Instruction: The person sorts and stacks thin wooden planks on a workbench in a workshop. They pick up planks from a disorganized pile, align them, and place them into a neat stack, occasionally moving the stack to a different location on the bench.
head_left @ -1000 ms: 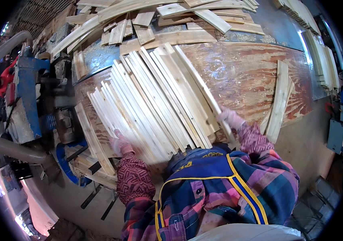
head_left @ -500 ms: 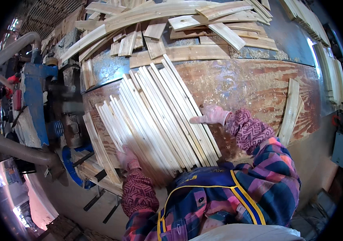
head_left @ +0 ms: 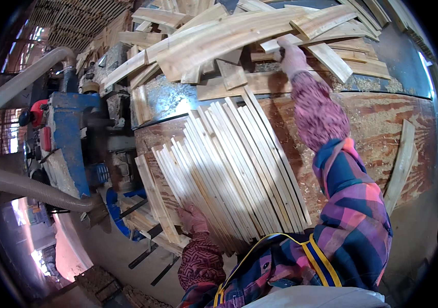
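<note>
A row of pale wooden strips (head_left: 234, 164) lies side by side on the worn brown plywood top (head_left: 367, 118). My left hand (head_left: 193, 218), in a pinkish glove, rests against the row's left edge close to its near end, its fingers laid along the wood. My right hand (head_left: 293, 59), gloved alike, reaches far across to the heap of loose boards. Its fingers close on the end of a short wooden board (head_left: 276, 45), partly covered by the hand and another board. A long wide board (head_left: 224, 38) lies just left of that hand.
On the left stands a blue machine (head_left: 70, 143) with a grey hose (head_left: 34, 190). A narrow plank (head_left: 401, 164) lies at the right of the plywood. Another strip (head_left: 157, 200) sits left of the row. Sawdust and shavings are scattered about the far boards.
My right hand has left the right edge of the strip row and stretched forward to the board heap. My left hand stays at the row's left edge. The whole view has shifted.
</note>
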Motion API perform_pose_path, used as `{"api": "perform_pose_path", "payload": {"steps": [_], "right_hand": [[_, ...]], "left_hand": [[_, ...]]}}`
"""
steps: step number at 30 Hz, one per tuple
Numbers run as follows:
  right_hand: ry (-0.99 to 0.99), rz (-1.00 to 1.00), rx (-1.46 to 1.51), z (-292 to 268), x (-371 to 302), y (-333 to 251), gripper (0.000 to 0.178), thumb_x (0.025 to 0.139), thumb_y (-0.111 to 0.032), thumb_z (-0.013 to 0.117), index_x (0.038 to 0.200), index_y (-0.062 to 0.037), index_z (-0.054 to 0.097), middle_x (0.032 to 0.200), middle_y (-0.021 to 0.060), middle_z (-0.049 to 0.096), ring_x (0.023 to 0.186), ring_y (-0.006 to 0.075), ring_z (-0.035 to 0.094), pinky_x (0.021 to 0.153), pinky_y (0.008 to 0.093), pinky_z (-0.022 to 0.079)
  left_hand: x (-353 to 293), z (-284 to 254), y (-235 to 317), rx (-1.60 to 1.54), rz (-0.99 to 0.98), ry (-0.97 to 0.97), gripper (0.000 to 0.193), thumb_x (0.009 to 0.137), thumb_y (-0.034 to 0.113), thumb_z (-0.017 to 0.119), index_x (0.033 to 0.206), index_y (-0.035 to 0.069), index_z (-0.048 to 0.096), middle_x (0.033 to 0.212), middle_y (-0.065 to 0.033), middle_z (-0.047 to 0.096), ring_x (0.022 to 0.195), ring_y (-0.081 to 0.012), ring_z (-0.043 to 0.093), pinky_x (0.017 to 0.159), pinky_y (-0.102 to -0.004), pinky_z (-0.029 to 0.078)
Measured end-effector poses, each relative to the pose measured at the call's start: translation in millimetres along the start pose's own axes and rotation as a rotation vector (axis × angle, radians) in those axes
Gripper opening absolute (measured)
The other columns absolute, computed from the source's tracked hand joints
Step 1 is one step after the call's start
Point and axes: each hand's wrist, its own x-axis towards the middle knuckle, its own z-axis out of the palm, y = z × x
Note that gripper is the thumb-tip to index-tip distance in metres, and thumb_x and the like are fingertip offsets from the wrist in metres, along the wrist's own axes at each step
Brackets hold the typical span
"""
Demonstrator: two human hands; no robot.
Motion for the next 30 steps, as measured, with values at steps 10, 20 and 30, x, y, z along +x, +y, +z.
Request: {"api": "perform_pose_path", "payload": {"steps": [10, 20, 30], "right_hand": [[-0.661, 0.565, -0.104, -274, -390, 80, 0.033, 0.085, -0.026, 0.079, 0.112, -0.0068, 0.076, 0.096, 0.0047, 0.077, 0.083, 0.0134, 0.071, 0.074, 0.0317, 0.058], [-1.12, -0.245, -0.77, -265, -524, 93, 0.046, 0.088, -0.028, 0.066, 0.131, -0.0123, 0.06, 0.116, 0.0187, 0.067, 0.104, 0.0359, 0.067, 0.086, 0.0443, 0.055], [-0.264, 0.571, 0.611, -78, -279, 40, 0.03, 0.098, -0.019, 0.056, 0.124, -0.0059, 0.064, 0.117, 0.0127, 0.068, 0.097, 0.0265, 0.065, 0.085, 0.0318, 0.052]], "left_hand": [[-12, -18, -19, -0.225, 0.158, 0.032, 0.071, 0.101, 0.052, 0.047, 0.143, -0.005, 0.044, 0.139, -0.0321, 0.053, 0.125, -0.0466, 0.054, 0.103, -0.0489, 0.044], [-12, -16, -31, -0.112, 0.01, 0.006, 0.084, 0.1, 0.059, 0.045, 0.148, -0.01, 0.037, 0.151, -0.0313, 0.042, 0.139, -0.0441, 0.042, 0.115, -0.0464, 0.035], [-35, -57, 0, -0.068, -0.053, -0.085, 0.083, 0.098, 0.064, 0.043, 0.152, 0.0, 0.036, 0.151, -0.0269, 0.044, 0.138, -0.0432, 0.045, 0.113, -0.0497, 0.038]]}}
